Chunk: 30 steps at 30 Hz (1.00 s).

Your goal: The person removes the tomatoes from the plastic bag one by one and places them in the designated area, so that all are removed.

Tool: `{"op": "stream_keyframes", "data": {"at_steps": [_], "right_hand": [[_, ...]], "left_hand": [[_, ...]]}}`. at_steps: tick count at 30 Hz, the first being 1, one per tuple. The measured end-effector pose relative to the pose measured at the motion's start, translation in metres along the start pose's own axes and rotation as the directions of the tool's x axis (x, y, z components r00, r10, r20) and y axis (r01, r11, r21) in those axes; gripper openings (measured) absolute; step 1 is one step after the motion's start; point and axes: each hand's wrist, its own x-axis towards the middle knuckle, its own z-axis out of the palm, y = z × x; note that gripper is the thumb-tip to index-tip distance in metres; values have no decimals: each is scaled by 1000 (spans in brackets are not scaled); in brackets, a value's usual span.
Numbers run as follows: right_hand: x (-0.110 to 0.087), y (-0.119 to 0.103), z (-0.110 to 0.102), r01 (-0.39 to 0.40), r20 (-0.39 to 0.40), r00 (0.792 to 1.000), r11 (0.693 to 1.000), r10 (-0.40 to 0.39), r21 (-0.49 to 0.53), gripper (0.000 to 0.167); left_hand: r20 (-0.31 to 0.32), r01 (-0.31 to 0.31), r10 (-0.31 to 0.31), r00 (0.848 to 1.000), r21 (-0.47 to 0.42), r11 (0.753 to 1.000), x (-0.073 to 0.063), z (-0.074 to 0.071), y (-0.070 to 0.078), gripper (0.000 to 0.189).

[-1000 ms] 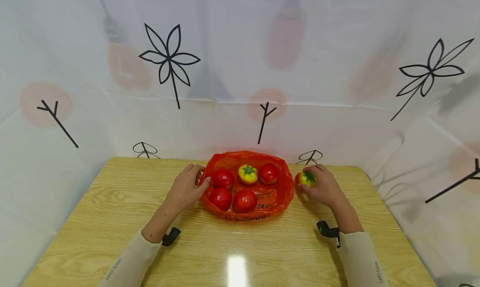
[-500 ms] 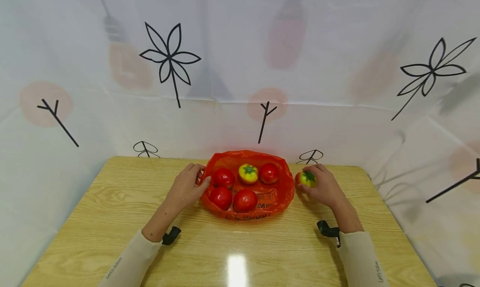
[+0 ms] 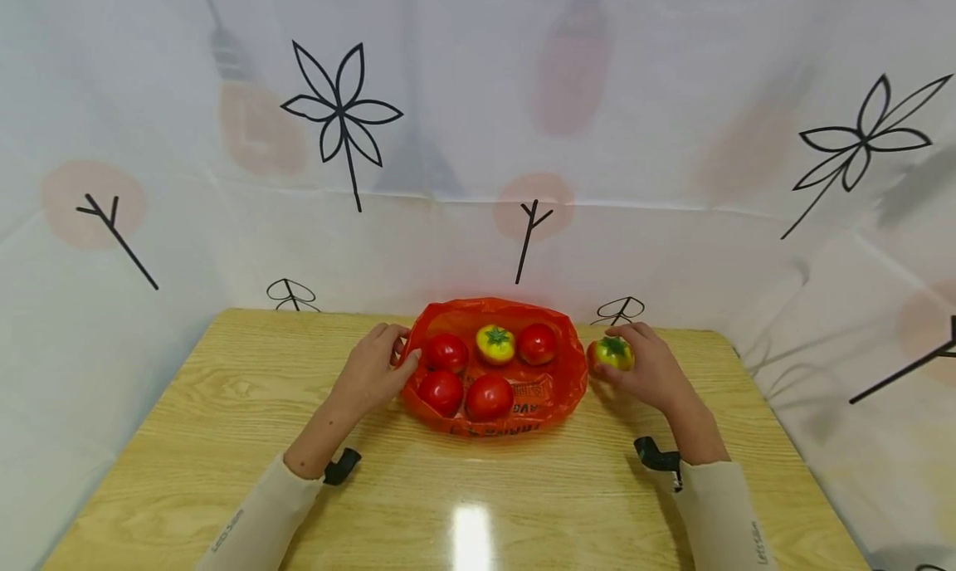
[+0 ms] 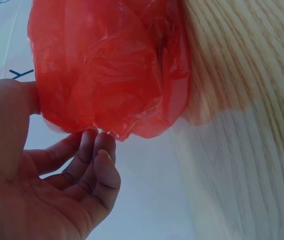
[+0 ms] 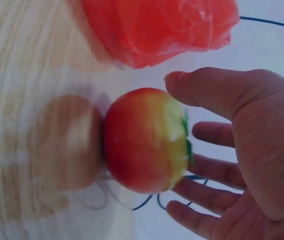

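Observation:
An opened red plastic bag (image 3: 551,401) stands on the table with several red tomatoes (image 3: 489,398) and a yellow tomato (image 3: 495,344) inside. At its left side, my left hand (image 3: 373,363) pinches the rim between thumb and fingers; the thumb tip is hidden behind the plastic in the left wrist view. To the right of the bag, a red-and-yellow tomato (image 5: 144,142) with a green leafy top rests on the table. Around its top my right hand (image 3: 646,368) is spread, thumb (image 5: 202,90) and fingers loosely extended, the thumb tip right at the tomato's edge.
The wooden table (image 3: 373,505) ends at the back against a white curtain (image 3: 448,139) printed with flowers and twigs. A black wrist mount (image 3: 657,455) sits on the right wrist and another black mount (image 3: 342,466) on the left.
My right hand has loosened and shifted slightly away from the red-and-yellow tomato, whose leafy top now shows more. My left hand and the bag have stayed in place.

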Motion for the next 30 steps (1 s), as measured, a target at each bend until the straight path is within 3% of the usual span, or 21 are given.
{"op": "stream_keyframes", "data": {"at_steps": [17, 30], "right_hand": [[-3, -21, -15, 145, -112, 983, 989, -145, -13, 52], [-3, -43, -15, 186, -129, 974, 983, -185, -4, 52]], "left_hand": [[-4, -2, 2, 1000, -5, 1000, 0, -1, 1, 39], [-5, -11, 11, 1000, 10, 1000, 1, 0, 1, 38]]}}
